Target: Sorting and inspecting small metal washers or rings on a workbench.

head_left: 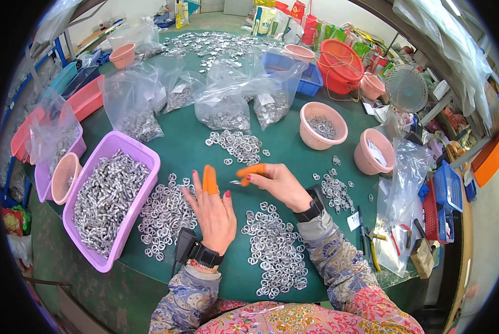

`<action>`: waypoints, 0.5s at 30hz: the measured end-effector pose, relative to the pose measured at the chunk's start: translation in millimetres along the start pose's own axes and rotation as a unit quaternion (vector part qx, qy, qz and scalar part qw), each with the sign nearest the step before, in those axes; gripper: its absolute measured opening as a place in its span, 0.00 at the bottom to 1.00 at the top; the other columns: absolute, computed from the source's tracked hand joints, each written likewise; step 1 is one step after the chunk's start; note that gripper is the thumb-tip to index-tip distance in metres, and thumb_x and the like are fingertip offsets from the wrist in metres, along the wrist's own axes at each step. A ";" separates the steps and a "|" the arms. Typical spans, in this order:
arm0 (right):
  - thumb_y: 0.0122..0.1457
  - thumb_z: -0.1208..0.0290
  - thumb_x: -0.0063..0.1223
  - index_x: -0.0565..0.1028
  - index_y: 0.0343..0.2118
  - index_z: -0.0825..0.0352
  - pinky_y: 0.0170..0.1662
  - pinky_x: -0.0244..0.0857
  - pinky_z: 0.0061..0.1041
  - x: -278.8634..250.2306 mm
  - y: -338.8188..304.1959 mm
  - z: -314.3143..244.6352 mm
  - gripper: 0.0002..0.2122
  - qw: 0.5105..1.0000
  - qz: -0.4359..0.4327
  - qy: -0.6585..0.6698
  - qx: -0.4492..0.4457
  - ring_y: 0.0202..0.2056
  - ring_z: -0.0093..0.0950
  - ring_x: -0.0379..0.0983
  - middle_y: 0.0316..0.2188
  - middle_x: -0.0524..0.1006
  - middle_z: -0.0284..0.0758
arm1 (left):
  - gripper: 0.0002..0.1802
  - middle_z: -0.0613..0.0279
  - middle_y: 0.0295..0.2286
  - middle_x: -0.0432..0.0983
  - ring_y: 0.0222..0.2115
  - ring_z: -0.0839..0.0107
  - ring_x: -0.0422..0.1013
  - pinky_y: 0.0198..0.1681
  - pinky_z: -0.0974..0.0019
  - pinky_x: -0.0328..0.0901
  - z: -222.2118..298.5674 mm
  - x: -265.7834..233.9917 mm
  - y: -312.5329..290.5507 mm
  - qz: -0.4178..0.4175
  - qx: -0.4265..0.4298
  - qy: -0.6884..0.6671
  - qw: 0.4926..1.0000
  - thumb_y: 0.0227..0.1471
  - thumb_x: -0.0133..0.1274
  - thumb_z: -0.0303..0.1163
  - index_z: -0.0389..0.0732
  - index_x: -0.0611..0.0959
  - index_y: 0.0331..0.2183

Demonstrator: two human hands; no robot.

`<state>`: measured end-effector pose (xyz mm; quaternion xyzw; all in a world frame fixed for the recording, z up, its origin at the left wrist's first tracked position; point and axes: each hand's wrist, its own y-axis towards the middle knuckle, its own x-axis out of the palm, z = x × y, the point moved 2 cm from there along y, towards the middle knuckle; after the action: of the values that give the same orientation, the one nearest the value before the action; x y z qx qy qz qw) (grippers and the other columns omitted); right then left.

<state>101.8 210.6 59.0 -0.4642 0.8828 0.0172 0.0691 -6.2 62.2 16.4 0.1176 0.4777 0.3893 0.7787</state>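
My left hand [211, 214] is held over the table with its fingers stretched out and apart, holding nothing. Two of its fingers wear orange finger covers. To its right, my right hand [277, 185], also with orange-covered fingers, pinches a small silver metal piece [235, 182], too blurred for its shape to show. Under and beside the left hand spreads a pile of silver metal rings [159, 214]. A second ring pile [274, 253] lies between my forearms. Beyond the hands is a smaller heap of rings [237, 146].
Left stands a purple basket [149, 150] full of small metal parts. Filled clear bags [221, 108] and pink bowls [341, 139] stand beyond; loose rings [337, 191] lie right. Pliers [373, 253], a black pen [362, 231] and blue baskets [448, 186] sit at the right edge.
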 end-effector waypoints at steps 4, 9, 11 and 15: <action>0.61 0.68 0.59 0.82 0.45 0.65 0.40 0.68 0.19 -17.5 5.6 3.0 0.12 0.993 0.039 -0.103 -0.031 0.34 0.20 0.76 0.35 0.82 0.34 | 0.24 0.41 0.59 0.61 0.67 0.39 0.44 0.62 0.22 0.32 6.9 -5.3 5.6 0.019 0.003 -0.027 0.999 0.58 0.49 0.28 0.28 0.70 0.55; 0.53 0.69 0.65 0.82 0.45 0.57 0.45 0.67 0.30 -32.9 -15.2 28.2 0.15 0.905 0.070 -0.410 -0.082 0.39 0.33 0.74 0.32 0.77 0.32 | 0.25 0.42 0.59 0.63 0.67 0.40 0.45 0.64 0.25 0.32 -5.3 6.8 -9.5 -0.093 0.014 0.079 0.992 0.56 0.50 0.25 0.30 0.71 0.55; 0.49 0.69 0.68 0.82 0.42 0.59 0.46 0.67 0.31 -33.3 -19.8 39.6 0.15 0.905 0.097 -0.406 -0.082 0.41 0.34 0.72 0.31 0.76 0.32 | 0.23 0.42 0.58 0.64 0.66 0.40 0.46 0.64 0.25 0.32 -4.0 8.1 -10.1 -0.101 0.018 0.084 0.991 0.55 0.51 0.24 0.30 0.73 0.53; 0.50 0.70 0.68 0.82 0.40 0.62 0.39 0.67 0.29 -31.3 -19.2 35.5 0.13 0.916 0.113 -0.384 -0.027 0.32 0.30 0.73 0.28 0.77 0.32 | 0.22 0.43 0.56 0.66 0.66 0.40 0.47 0.64 0.24 0.32 -4.7 9.1 -9.2 -0.084 0.021 0.083 0.993 0.54 0.51 0.23 0.30 0.73 0.52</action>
<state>138.8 228.6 28.9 -0.3204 0.8340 0.2263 0.3880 -3.3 61.8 3.0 0.0611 0.5568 0.3204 0.7639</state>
